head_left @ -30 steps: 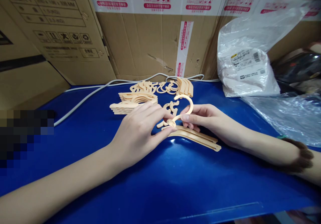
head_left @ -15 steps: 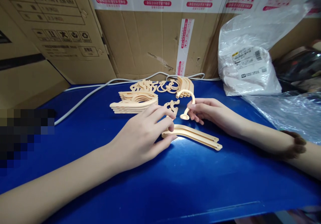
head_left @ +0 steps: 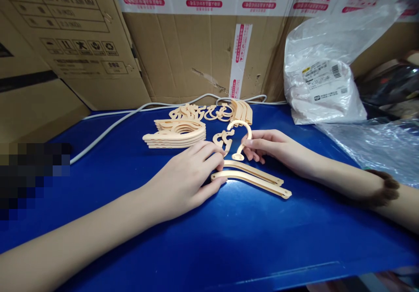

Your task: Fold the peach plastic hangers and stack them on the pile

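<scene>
Cardboard cartons wall off the far edge of a blue tabletop, well beyond the fingers, with a clear plastic bag of white goods slumped to the right of them and a white cable trailing along the back. Just past the fingertips lies a stack of finished-looking hanger arms and, behind it, a scatter of loose hooks, which suggests some pieces are done and more wait. Directly under the fingers rest two peach hanger arms, lying side by side on the tabletop. The left hand presses its fingers down on the near ends of those arms, thumb against the lower one, pinning rather than gripping. The right hand pinches a curved hook between thumb and forefinger, its round foot poised just above the arms' joined end but not yet seated. A small ornate connector sits between the two hands. Judging by this, the current hanger is midway: arms aligned, hook unfitted.
</scene>
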Motion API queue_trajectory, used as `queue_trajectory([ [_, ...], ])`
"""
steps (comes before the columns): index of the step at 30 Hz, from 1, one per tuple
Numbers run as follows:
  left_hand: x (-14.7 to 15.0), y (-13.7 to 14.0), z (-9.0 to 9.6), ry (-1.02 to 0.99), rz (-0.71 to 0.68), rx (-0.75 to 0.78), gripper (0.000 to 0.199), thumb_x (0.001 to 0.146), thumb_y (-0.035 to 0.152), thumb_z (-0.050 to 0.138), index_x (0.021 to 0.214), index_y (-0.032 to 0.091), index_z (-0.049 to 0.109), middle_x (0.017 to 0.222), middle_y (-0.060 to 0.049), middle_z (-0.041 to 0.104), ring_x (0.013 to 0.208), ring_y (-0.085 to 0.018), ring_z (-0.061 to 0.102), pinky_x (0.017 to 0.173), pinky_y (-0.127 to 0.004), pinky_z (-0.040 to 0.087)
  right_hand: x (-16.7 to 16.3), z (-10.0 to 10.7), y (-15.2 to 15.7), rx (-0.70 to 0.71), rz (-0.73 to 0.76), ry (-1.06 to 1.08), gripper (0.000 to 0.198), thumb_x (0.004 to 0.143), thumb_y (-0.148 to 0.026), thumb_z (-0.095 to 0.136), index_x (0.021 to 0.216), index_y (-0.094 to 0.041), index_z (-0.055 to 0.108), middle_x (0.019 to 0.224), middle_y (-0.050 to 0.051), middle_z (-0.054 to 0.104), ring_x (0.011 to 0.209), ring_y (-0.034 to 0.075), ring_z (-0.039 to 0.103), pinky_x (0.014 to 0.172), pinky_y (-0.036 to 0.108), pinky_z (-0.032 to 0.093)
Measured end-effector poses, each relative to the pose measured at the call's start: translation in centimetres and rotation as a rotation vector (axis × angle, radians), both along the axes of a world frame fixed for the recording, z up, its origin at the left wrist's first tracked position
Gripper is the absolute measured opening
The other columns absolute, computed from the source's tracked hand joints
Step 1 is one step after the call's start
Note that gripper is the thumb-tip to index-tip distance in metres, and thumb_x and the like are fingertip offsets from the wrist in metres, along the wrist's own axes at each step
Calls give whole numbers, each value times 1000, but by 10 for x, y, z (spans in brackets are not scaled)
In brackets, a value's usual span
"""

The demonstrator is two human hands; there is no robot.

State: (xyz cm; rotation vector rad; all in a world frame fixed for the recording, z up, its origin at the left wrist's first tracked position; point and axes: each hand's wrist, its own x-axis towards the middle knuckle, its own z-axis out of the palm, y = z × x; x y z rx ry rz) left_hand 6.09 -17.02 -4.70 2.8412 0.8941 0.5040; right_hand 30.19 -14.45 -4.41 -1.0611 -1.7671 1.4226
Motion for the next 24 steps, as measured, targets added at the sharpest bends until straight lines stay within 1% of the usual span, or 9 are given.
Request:
queue_trajectory([
  [5, 2, 1, 0, -36, -7, 21, 14, 98, 26, 46, 90, 17, 54, 113, -7, 58, 109, -21, 50, 94, -36, 40, 1, -2, 1, 6, -2, 18, 26, 90, -35, 59, 74, -15, 60, 71, 0, 59, 61, 9, 49, 59, 24, 39],
  [7, 2, 1, 2, -96, 27, 17, 14, 98, 27, 48, 92, 17, 55, 104, -5, 60, 101, -20, 53, 90, -35, 40, 1, -2, 2, -8, -12, 32, 26, 90, -35, 59, 73, -15, 59, 71, -1, 59, 61, 8, 48, 59, 24, 39],
  [8, 3, 1, 3, -154, 60, -9, 13, 98, 28, 50, 93, 17, 56, 98, -3, 61, 95, -18, 54, 87, -34, 41, 1, -2, 2, -15, -17, 39, 26, 91, -35, 59, 73, -15, 59, 71, -1, 59, 61, 8, 49, 59, 24, 39],
  [10, 3, 1, 6, -314, 134, -127, 13, 97, 31, 53, 96, 19, 58, 90, 1, 61, 86, -15, 55, 79, -29, 42, 2, -2, 2, -23, -18, 49, 26, 91, -35, 60, 73, -16, 59, 71, -1, 59, 62, 8, 49, 59, 23, 38],
  [12, 4, 1, 9, -495, 178, -305, 13, 95, 32, 57, 96, 20, 60, 89, 2, 61, 83, -12, 56, 75, -25, 43, 2, -3, 2, -26, -15, 55, 26, 91, -36, 60, 74, -16, 59, 72, -1, 59, 62, 8, 50, 59, 23, 38],
  [15, 5, 2, 12, -698, 190, -551, 10, 91, 29, 62, 94, 19, 62, 90, 2, 63, 83, -11, 58, 74, -22, 45, 3, -4, 2, -20, -7, 55, 26, 91, -36, 60, 76, -16, 60, 72, -1, 60, 63, 8, 50, 59, 24, 38],
  [17, 4, 4, 11, -773, 191, -663, 10, 91, 28, 63, 94, 19, 64, 92, 2, 64, 83, -10, 57, 74, -21, 45, 3, -4, 2, -16, -4, 51, 26, 91, -36, 60, 76, -15, 60, 72, -1, 59, 63, 8, 50, 59, 24, 38],
  [21, 1, 8, 7, -838, 193, -762, 18, 93, 37, 61, 92, 21, 69, 92, 2, 65, 82, -9, 55, 72, -19, 45, 3, -4, 2, -18, -2, 48, 25, 91, -34, 59, 76, -15, 60, 72, 0, 59, 62, 8, 49, 59, 24, 38],
  [24, 2, 8, 10, -846, 217, -811, 30, 95, 45, 55, 85, 19, 67, 85, 1, 63, 79, -10, 56, 70, -19, 46, 3, -3, 1, -10, 6, 41, 26, 91, -35, 59, 75, -15, 60, 72, 0, 59, 62, 8, 49, 59, 24, 38],
])
